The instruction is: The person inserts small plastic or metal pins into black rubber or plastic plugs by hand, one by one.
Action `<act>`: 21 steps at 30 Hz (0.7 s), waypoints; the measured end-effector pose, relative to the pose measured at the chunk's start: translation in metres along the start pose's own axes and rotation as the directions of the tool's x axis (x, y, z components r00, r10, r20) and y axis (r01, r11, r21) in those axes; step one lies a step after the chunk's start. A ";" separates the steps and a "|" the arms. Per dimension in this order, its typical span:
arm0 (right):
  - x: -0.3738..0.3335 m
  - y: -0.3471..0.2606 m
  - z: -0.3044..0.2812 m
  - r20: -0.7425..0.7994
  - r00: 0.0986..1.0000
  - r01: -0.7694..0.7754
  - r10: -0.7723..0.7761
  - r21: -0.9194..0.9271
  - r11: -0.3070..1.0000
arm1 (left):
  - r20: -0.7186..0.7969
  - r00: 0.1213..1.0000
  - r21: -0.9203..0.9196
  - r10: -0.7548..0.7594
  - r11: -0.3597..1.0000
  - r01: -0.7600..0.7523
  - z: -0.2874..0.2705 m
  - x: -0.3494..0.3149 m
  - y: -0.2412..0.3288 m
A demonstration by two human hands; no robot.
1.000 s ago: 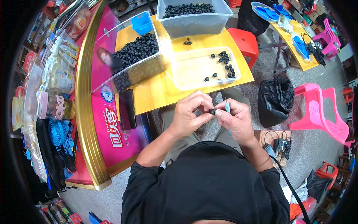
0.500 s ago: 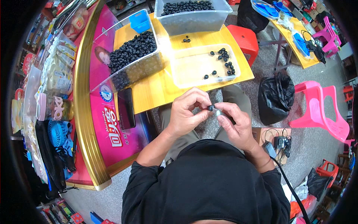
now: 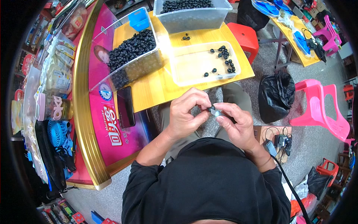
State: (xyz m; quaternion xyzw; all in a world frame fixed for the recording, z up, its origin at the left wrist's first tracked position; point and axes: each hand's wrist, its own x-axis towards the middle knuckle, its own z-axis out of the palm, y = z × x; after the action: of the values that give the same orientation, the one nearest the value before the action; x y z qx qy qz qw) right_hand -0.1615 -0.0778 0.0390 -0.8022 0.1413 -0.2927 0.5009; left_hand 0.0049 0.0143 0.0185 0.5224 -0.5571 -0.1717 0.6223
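Above my lap, just off the table's near edge, my left hand (image 3: 188, 115) pinches a small round black piece (image 3: 212, 107) between thumb and fingertips. My right hand (image 3: 238, 124) is closed on a small tool with a short pale, shiny tip (image 3: 216, 112) and what looks like a dark handle, mostly hidden by the fingers. Its tip touches or nearly touches the black piece. Beyond the hands, a shallow clear tray (image 3: 186, 69) holds several similar black pieces, gathered toward its right side.
On the yellow table (image 3: 149, 97) stand a clear bin (image 3: 143, 67) heaped with black pieces, with a blue box (image 3: 138, 20) inside, and another full bin (image 3: 194, 23). A phone (image 3: 126, 106) lies left. Right are a red stool (image 3: 243, 39), black bag (image 3: 276, 99) and pink chair (image 3: 317, 104).
The tool's pale tip has turned slightly against the black piece, and more of its shiny face shows. Both hands stay in nearly the same place.
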 end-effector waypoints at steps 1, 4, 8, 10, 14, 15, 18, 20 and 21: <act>-0.001 0.003 0.000 -0.015 1.000 0.012 -0.012 -0.001 1.000 | 0.000 1.000 0.001 -0.001 1.000 0.001 0.001 -0.001 0.001; -0.005 0.013 0.004 -0.065 0.997 -0.042 0.047 0.089 0.995 | -0.031 0.995 -0.224 -0.094 0.971 0.085 0.001 -0.003 0.004; -0.003 0.018 0.000 -0.129 0.944 -0.243 0.304 0.355 0.903 | -0.100 0.978 -0.167 -0.185 0.972 0.167 -0.022 0.002 0.008; -0.002 0.028 -0.007 -0.128 0.925 -0.272 0.358 0.434 0.859 | -0.259 0.965 0.117 0.048 0.993 -0.018 -0.056 0.024 0.005; -0.006 0.041 -0.018 -0.098 0.902 -0.295 0.421 0.572 0.766 | -0.460 0.868 0.542 0.186 0.834 0.109 -0.158 0.068 -0.009; -0.007 0.042 -0.017 -0.084 0.891 -0.320 0.447 0.584 0.746 | -0.492 0.864 0.575 0.106 0.785 0.232 -0.182 0.072 -0.013; -0.010 0.050 -0.020 -0.103 0.865 -0.341 0.491 0.597 0.726 | -0.403 0.873 0.714 0.275 0.691 0.112 -0.162 0.091 -0.017; -0.014 0.057 -0.022 -0.073 0.843 -0.371 0.533 0.638 0.674 | -0.257 0.922 0.699 0.290 0.715 -0.030 -0.113 0.099 -0.022; -0.013 0.056 -0.022 -0.056 0.839 -0.383 0.542 0.647 0.659 | -0.127 0.943 0.687 0.306 0.713 -0.139 -0.097 0.100 -0.029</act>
State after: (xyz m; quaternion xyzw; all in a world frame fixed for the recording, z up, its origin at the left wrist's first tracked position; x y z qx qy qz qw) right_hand -0.1814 -0.1127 -0.0081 -0.4896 0.2998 -0.2802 0.7693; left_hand 0.1323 -0.0321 0.0618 0.6555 -0.5638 0.1787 0.4695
